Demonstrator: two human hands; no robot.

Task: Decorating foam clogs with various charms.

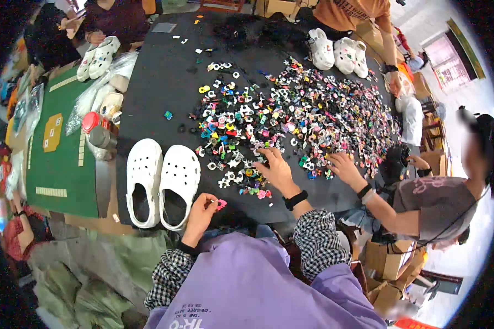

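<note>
Between the fingertips of my left hand (201, 215) is a small pink shoe charm (220, 204), held just right of a pair of white clogs. The left clog (144, 178) and the right clog (179, 183) stand side by side, toes away from me, with bare vent holes on top. My right hand (275, 171) is spread over the near left part of a wide heap of colourful shoe charms (313, 109). Its fingers are apart and touch or hover over the pieces; I cannot tell which.
A co-worker's hand (346, 169) reaches into the heap from the right. White clogs (343, 55) stand at the far right, and another person holds a white pair (99, 58) at the far left. A red-lidded jar (99, 131) stands beside a green mat (57, 148).
</note>
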